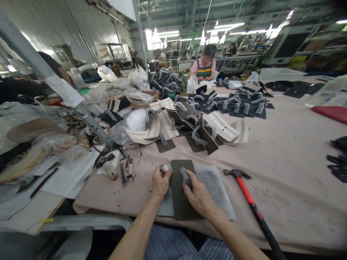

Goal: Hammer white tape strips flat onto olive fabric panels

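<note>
A dark olive panel (pixel 178 198) lies across a pale, speckled board (pixel 214 184) at the table's front edge. My left hand (pixel 161 180) is at the panel's left side, its fingers pinched on a small whitish piece (pixel 164 168). On the panel, my right hand (pixel 195 189) has its thumb and fingers around a plastic-wrapped strap (pixel 184 175). A hammer (pixel 248 195) with a red and black handle rests to the right of the board. Several small metal tools (pixel 123 173) lie left of my left hand.
Beyond the board are piled panels with wrapped straps (pixel 162 126) and more dark panels (pixel 235 104). Plastic bags and scraps (pixel 54 144) cover the left side, by a slanted metal post (pixel 89 121). A person (pixel 204 66) sits across the table. Red cloth (pixel 332 112) lies at right.
</note>
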A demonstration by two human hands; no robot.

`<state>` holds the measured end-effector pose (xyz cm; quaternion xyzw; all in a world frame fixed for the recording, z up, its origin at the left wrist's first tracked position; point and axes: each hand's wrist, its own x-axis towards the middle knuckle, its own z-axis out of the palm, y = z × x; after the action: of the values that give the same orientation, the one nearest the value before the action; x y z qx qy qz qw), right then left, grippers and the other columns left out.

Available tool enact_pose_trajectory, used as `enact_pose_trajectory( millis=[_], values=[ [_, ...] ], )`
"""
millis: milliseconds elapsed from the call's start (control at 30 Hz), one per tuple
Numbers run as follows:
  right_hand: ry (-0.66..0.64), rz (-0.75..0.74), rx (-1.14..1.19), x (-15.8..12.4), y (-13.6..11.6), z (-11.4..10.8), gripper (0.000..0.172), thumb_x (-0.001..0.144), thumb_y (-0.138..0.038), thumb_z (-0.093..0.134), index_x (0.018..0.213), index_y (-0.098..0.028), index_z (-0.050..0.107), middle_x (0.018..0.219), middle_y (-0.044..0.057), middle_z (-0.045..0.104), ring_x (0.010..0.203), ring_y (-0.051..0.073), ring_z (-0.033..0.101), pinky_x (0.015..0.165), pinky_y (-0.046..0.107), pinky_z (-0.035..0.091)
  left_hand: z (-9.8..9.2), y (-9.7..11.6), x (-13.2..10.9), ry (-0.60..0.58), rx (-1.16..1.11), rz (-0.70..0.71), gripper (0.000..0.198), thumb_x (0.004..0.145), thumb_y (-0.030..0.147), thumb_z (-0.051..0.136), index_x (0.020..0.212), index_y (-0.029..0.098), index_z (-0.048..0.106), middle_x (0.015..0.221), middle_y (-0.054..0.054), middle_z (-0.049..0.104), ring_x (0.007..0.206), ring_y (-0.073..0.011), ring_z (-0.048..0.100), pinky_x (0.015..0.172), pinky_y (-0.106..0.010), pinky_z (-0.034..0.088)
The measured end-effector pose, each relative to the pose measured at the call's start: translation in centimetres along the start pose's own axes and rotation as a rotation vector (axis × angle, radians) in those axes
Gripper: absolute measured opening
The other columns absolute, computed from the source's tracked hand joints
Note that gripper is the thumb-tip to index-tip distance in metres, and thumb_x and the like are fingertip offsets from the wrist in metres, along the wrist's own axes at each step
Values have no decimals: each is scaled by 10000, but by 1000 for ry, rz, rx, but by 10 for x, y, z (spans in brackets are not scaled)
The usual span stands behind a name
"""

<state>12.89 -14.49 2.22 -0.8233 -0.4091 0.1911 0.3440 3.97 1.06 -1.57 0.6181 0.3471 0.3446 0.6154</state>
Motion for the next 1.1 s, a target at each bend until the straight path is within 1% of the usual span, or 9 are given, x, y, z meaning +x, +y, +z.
enact_pose_trajectory(
  millis=[100, 167, 233, 367, 433, 567, 633, 867, 1100],
  values=[
    [-10, 32, -39, -12, -3, 7, 560, 938, -319, 428, 1466, -141, 377, 869, 99, 721, 803, 277, 695, 713, 340, 440, 5, 8, 7, -42, -30, -4, 342, 765, 406, 751, 942, 148, 612, 869, -69, 732, 788, -186, 703, 765, -293, 550],
    [-18, 46, -47, -17, -3, 10, 517, 954, -326, 404, 1433, -132, 408, 931, 131, 727, 854, 286, 701, 730, 343, 432, 14, 14, 14, -83, -52, 21, 318, 765, 393, 749, 935, 146, 642, 898, -69, 735, 828, -182, 698, 795, -288, 544],
    [-21, 62, -32, -18, -1, 11, 435, 966, -336, 398, 1347, -143, 478, 933, 129, 728, 866, 277, 701, 732, 329, 420, 25, 17, 22, -125, -80, 32, 301, 750, 364, 756, 938, 144, 671, 927, -69, 738, 868, -180, 693, 834, -287, 538],
    [-37, 96, -11, -15, 4, 10, 261, 963, -345, 428, 1109, -178, 565, 825, 92, 715, 807, 251, 694, 685, 296, 380, 45, 11, 32, -196, -187, 0, 304, 702, 315, 780, 933, 141, 687, 922, -63, 743, 884, -188, 695, 885, -315, 540],
    [-46, 108, -11, -14, 5, 9, 235, 967, -351, 431, 1058, -183, 568, 823, 92, 714, 803, 244, 692, 679, 291, 370, 50, 4, 32, -226, -211, -28, 336, 701, 312, 783, 967, 136, 678, 906, -66, 747, 868, -191, 704, 877, -324, 545],
    [-44, 123, 4, -15, 6, 9, 295, 970, -378, 446, 1146, -173, 563, 918, 112, 729, 876, 251, 699, 726, 296, 387, 50, -8, 29, -236, -186, -18, 442, 735, 294, 760, 1127, 135, 631, 921, -78, 757, 862, -184, 716, 857, -311, 545],
    [-41, 130, 5, -16, 7, 10, 324, 967, -383, 450, 1184, -168, 556, 936, 119, 732, 892, 262, 701, 738, 304, 394, 49, -12, 29, -235, -169, -2, 462, 745, 285, 750, 1160, 137, 613, 926, -81, 758, 862, -184, 719, 854, -311, 549],
    [-56, 140, 14, -17, 11, 11, 368, 967, -407, 446, 1235, -172, 541, 908, 117, 733, 880, 284, 707, 735, 317, 409, 51, -13, 30, -249, -74, 13, 317, 764, 311, 728, 1019, 149, 635, 941, -88, 758, 890, -199, 722, 862, -319, 552],
    [-30, 136, 51, -20, 10, 11, 389, 959, -402, 462, 1254, -162, 544, 900, 119, 728, 849, 275, 698, 734, 321, 415, 51, -9, 29, -269, 7, 58, 210, 784, 271, 688, 957, 161, 641, 913, -74, 745, 867, -195, 710, 820, -292, 539]
  ],
)
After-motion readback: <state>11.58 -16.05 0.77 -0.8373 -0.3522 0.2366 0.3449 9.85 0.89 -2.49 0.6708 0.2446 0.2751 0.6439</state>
